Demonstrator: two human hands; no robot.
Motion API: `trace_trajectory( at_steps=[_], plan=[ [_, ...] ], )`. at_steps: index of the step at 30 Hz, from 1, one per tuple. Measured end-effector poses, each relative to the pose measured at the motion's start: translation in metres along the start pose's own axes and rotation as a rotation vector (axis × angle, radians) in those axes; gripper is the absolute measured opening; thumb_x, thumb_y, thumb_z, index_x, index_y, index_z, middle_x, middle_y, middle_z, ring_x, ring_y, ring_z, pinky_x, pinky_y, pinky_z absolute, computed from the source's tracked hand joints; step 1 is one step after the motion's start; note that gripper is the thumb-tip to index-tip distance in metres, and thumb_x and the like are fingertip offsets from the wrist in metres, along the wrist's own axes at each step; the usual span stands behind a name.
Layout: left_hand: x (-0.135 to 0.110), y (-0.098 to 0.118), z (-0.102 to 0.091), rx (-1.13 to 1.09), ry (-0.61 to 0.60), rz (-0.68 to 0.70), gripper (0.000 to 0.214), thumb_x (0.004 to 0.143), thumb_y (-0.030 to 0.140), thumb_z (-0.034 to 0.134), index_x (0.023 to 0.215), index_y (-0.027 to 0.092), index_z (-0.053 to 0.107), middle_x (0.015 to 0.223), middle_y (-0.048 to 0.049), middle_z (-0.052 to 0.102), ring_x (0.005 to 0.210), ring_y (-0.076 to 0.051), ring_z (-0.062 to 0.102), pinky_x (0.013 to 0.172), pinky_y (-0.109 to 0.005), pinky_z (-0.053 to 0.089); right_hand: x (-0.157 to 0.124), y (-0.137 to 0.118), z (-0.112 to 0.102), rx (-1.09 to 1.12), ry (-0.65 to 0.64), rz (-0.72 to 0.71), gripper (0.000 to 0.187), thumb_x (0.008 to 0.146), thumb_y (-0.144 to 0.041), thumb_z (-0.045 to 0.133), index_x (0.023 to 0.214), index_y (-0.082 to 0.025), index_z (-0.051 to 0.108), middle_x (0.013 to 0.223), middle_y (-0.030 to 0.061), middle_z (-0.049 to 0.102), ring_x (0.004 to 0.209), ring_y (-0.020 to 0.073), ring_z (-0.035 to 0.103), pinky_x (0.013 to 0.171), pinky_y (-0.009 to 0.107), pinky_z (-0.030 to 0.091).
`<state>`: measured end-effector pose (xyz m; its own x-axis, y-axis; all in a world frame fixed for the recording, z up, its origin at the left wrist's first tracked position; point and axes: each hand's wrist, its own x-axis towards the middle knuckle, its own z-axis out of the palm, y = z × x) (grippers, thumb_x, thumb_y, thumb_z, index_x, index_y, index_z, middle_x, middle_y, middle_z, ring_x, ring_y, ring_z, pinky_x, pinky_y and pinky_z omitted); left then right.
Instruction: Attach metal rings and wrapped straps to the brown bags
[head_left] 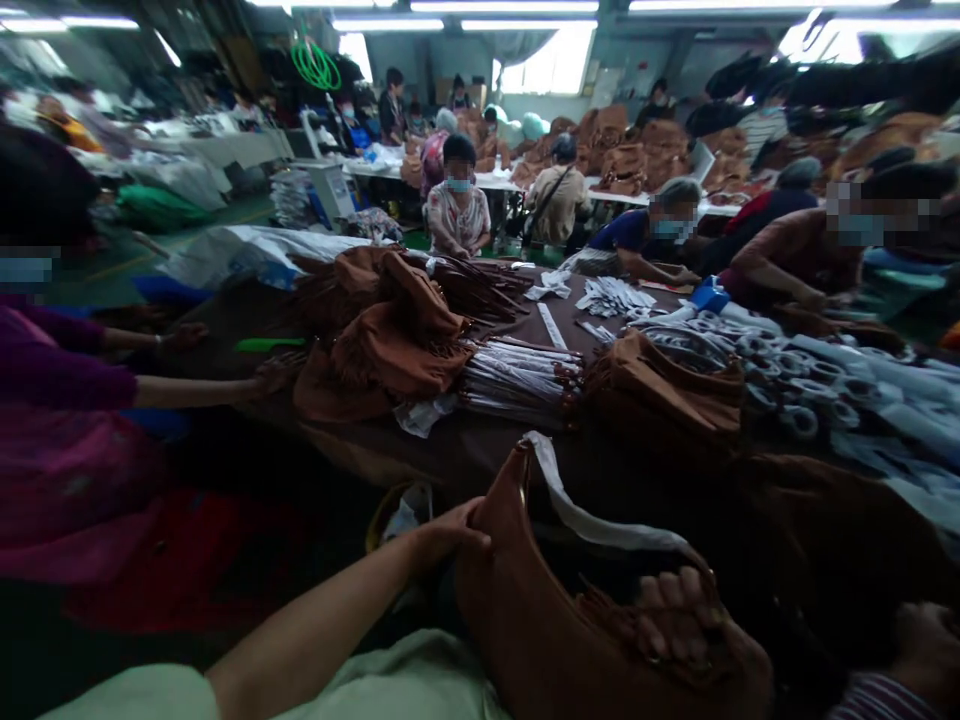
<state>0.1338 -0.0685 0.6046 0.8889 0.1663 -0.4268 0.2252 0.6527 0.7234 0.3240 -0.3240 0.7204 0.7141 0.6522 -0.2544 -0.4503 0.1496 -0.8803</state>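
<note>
Gripping a tan suede handbag, long axis slanting down-right; left hand closed on rim, right hand curled over fringe

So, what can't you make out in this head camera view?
- Inside of the brown suede fringed bag: dark, blocked by its rim and the right hand.
- Right wrist and forearm: hidden behind the bag.
- Co-worker's striped sleeve: cut off by the bottom edge.
- Brown pieces on the far white table: too small and blurred to identify.
</note>
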Motion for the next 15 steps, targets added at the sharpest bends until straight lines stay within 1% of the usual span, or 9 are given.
trace_trajectory(
  at_steps=[1,2,4,6,8,10,12,13,15],
  plan=[
    [0.008,-0.005,0.015,-0.059,0.034,0.019,0.077,0.048,0.028,0.086,0.118,0.015,0.056,0.111,-0.0102,0.065,0.100,-0.026,0.061,0.087,-0.037,0.046,0.014,-0.008,-0.013,-0.015,0.018,0.034,0.028,0.069,-0.051,0.062,0.057,-0.027,0.052,0.045,-0.0013,0.044,0.062,0.0246,0.057,0.072,0.046,0.053],
    [0.015,-0.009,0.028,-0.105,0.103,0.032,0.072,0.051,0.029,0.085,0.116,0.014,0.057,0.107,-0.0107,0.066,0.095,-0.025,0.063,0.084,-0.036,0.048,0.027,-0.014,-0.027,-0.045,0.041,0.088,0.028,0.070,-0.051,0.060,0.059,-0.027,0.055,0.048,-0.0003,0.049,0.068,0.0256,0.060,0.075,0.046,0.053],
    [0.024,-0.012,0.049,-0.172,0.236,0.040,0.065,0.054,0.030,0.084,0.111,0.012,0.059,0.102,-0.0113,0.067,0.088,-0.024,0.065,0.082,-0.036,0.049,0.047,-0.017,-0.054,-0.129,0.078,0.231,0.032,0.072,-0.057,0.058,0.071,-0.025,0.064,0.061,0.0028,0.062,0.079,0.0278,0.064,0.080,0.047,0.052],
    [0.027,-0.014,0.063,-0.208,0.329,0.036,0.060,0.056,0.032,0.084,0.108,0.011,0.060,0.100,-0.0114,0.069,0.088,-0.024,0.066,0.084,-0.036,0.050,0.056,-0.006,-0.079,-0.203,0.079,0.354,0.043,0.068,-0.061,0.060,0.086,-0.023,0.068,0.079,0.0057,0.070,0.090,0.0311,0.064,0.083,0.048,0.051],
    [0.025,-0.017,0.072,-0.195,0.390,0.027,0.059,0.056,0.032,0.084,0.107,0.011,0.061,0.100,-0.0112,0.069,0.090,-0.024,0.066,0.086,-0.036,0.050,0.056,0.014,-0.100,-0.251,0.090,0.420,0.052,0.060,-0.057,0.071,0.098,-0.021,0.066,0.090,0.0068,0.072,0.097,0.0337,0.064,0.084,0.047,0.050],
    [0.022,-0.018,0.078,-0.150,0.428,0.033,0.062,0.055,0.030,0.085,0.109,0.012,0.061,0.102,-0.0109,0.070,0.091,-0.024,0.066,0.086,-0.036,0.050,0.052,0.033,-0.114,-0.316,0.141,0.422,0.065,0.050,-0.044,0.082,0.106,-0.019,0.061,0.094,0.0069,0.072,0.099,0.0345,0.064,0.084,0.044,0.051],
    [0.022,-0.013,0.081,-0.112,0.426,0.063,0.066,0.053,0.028,0.086,0.112,0.012,0.061,0.105,-0.0107,0.069,0.092,-0.024,0.066,0.085,-0.035,0.050,0.050,0.041,-0.121,-0.343,0.181,0.378,0.079,0.045,-0.039,0.086,0.115,-0.019,0.055,0.096,0.0069,0.072,0.098,0.0340,0.065,0.083,0.043,0.052],
    [0.023,-0.008,0.083,-0.107,0.401,0.085,0.067,0.053,0.027,0.086,0.113,0.013,0.060,0.106,-0.0109,0.069,0.093,-0.024,0.066,0.085,-0.035,0.051,0.051,0.039,-0.122,-0.355,0.200,0.339,0.083,0.045,-0.039,0.086,0.118,-0.019,0.053,0.096,0.0068,0.072,0.097,0.0336,0.065,0.082,0.042,0.053],
    [0.030,0.012,0.088,-0.104,0.316,0.136,0.068,0.054,0.026,0.085,0.115,0.012,0.059,0.108,-0.0118,0.068,0.093,-0.025,0.066,0.084,-0.035,0.051,0.058,0.019,-0.121,-0.420,0.243,0.235,0.086,0.046,-0.043,0.084,0.122,-0.020,0.051,0.096,0.0066,0.072,0.095,0.0331,0.066,0.080,0.041,0.054]
  ],
)
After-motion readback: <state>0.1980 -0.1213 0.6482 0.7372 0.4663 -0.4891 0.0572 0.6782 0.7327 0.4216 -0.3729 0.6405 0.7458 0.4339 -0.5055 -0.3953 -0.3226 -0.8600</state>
